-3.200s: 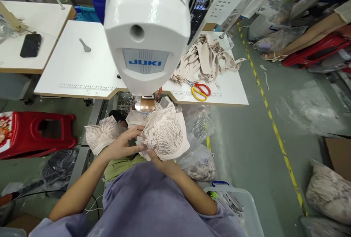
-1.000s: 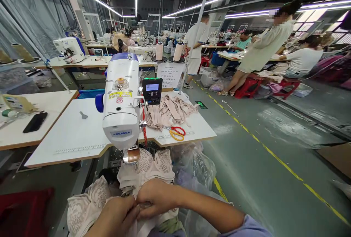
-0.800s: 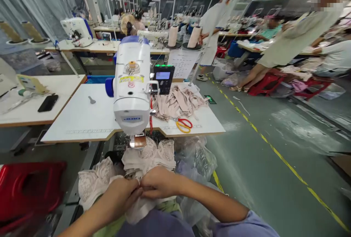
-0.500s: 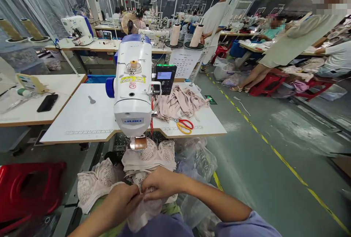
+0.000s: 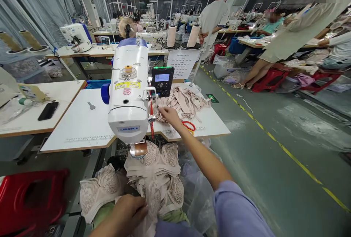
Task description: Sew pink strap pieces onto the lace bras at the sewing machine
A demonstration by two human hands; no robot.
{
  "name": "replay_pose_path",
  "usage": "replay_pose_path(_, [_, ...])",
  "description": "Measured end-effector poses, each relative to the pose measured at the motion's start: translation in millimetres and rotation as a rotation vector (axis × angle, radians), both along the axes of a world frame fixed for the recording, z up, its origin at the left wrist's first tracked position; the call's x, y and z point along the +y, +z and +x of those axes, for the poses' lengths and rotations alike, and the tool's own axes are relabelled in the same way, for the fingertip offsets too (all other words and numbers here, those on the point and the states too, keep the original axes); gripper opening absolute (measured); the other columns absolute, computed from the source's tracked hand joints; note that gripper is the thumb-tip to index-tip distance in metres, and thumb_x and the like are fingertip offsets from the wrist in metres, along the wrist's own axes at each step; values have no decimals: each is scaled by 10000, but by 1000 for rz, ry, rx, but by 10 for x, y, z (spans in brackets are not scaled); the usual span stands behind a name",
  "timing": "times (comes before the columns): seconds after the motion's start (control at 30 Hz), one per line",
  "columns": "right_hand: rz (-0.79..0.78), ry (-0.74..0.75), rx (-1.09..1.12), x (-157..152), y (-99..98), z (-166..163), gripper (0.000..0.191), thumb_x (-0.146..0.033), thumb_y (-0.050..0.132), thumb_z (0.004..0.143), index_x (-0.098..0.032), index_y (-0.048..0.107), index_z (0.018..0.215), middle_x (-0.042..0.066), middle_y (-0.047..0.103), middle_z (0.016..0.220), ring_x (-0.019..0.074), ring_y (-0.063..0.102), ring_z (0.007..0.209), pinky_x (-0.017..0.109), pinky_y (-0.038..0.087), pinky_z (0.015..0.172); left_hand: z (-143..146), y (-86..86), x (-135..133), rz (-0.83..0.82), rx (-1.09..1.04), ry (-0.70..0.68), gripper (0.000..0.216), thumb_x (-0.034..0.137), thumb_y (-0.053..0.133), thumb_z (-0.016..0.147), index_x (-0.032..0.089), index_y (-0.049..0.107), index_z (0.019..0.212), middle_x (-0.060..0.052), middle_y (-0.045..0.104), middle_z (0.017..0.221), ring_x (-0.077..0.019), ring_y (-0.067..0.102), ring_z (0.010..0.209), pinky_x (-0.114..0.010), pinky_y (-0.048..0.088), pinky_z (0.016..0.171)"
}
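Observation:
A pile of beige lace bras (image 5: 153, 167) hangs at the front of the sewing machine (image 5: 130, 109), below its needle area. My left hand (image 5: 131, 207) is closed on the lace edge of a bra low in front of me. My right hand (image 5: 170, 116) reaches over the tabletop to a heap of beige bra straps (image 5: 185, 101). Its fingers are pressed together at the left side of the heap, on a strap. Scissors (image 5: 189, 125) with red and yellow handles lie beside my right forearm, partly hidden by it. Another bra (image 5: 100, 189) rests to the left.
The white tabletop (image 5: 79, 116) carries a small grey metal piece (image 5: 91, 106). Behind the machine are a control panel (image 5: 162, 81) and thread cones (image 5: 193, 36). A red stool (image 5: 33, 196) stands at left, a phone (image 5: 48, 111) on the adjoining table. Several people work beyond.
My right hand has left the bra in my lap and moved forward to the strap heap. My left hand has stayed low on the bra, whose lace now hangs spread out.

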State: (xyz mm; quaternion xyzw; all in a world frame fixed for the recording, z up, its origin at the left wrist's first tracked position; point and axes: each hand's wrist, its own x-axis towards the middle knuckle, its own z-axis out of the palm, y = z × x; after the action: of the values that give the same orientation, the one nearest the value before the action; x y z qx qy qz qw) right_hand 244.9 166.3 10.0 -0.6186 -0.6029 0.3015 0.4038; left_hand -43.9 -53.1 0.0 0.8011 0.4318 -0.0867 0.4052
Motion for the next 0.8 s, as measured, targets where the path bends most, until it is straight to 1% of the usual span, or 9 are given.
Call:
replay_pose_path(0.07, [20, -89, 49, 441, 36, 1, 542, -580, 407, 976, -186, 564, 639, 19, 603, 637, 144, 535, 607, 256, 360, 600, 36, -3, 2, -12, -35, 3, 349, 362, 444, 959, 193, 558, 677, -23, 546, 644, -160, 487, 616, -302, 247, 593])
replay_pose_path(0.17, [22, -151, 125, 812, 16, -124, 562, -614, 432, 955, -189, 543, 605, 16, 594, 598, 134, 531, 559, 250, 344, 567, 40, -22, 3, -19, -93, 34, 343, 391, 452, 954, 194, 591, 710, -29, 567, 648, -163, 498, 619, -295, 269, 588])
replay_pose_path(0.4, [48, -221, 229, 841, 58, -235, 582, -673, 388, 940, -203, 508, 618, 20, 562, 583, 136, 502, 533, 257, 365, 543, -6, -43, -27, -48, -47, 79, 320, 372, 460, 951, 185, 607, 737, -50, 647, 720, -176, 562, 673, -280, 302, 603])
replay_pose_path(0.5, [130, -219, 218, 392, 135, -237, 556, -658, 366, 951, -221, 471, 625, 27, 553, 629, 166, 526, 630, 282, 409, 612, -30, -25, -26, 6, -50, 32, 355, 380, 435, 976, 183, 621, 746, -53, 666, 737, -181, 579, 697, -283, 311, 629])
replay_pose_path(0.6, [207, -105, 195, -488, 81, -392, 568, -690, 356, 938, -236, 469, 616, 31, 553, 637, 185, 539, 661, 318, 449, 659, -62, 8, 8, 71, -49, 8, 382, 388, 423, 992, 185, 650, 762, -59, 689, 747, -187, 603, 711, -286, 315, 640])
replay_pose_path(0.67, [232, 184, 171, -1145, -35, -546, 564, -746, 520, 839, -239, 551, 595, 21, 605, 620, 178, 584, 642, 316, 487, 688, -60, 57, 39, 118, -63, -22, 398, 381, 414, 1003, 185, 661, 759, -60, 695, 741, -181, 608, 698, -287, 306, 630])
replay_pose_path(0.7, [276, 523, 144, -1438, -95, -615, 466, -691, 586, 840, -243, 657, 733, 30, 686, 738, 184, 642, 740, 315, 504, 764, -48, 95, 55, 138, -71, -47, 400, 370, 414, 1006, 185, 664, 754, -58, 696, 735, -174, 604, 681, -287, 298, 620])
replay_pose_path(0.73, [269, 712, 97, -1688, -141, -669, 439, -653, 639, 832, -240, 703, 965, 66, 735, 977, 210, 671, 941, 325, 501, 869, -30, 141, 70, 157, -72, -79, 394, 356, 423, 1005, 182, 667, 749, -58, 697, 733, -167, 598, 665, -286, 289, 611])
replay_pose_path(0.8, [173, 923, -4, -2029, -179, -723, 615, -595, 671, 849, -216, 578, 1324, 116, 671, 1268, 232, 618, 1164, 331, 467, 960, 12, 248, 107, 195, -43, -142, 354, 327, 467, 988, 174, 677, 747, -61, 702, 741, -163, 586, 646, -282, 270, 596])
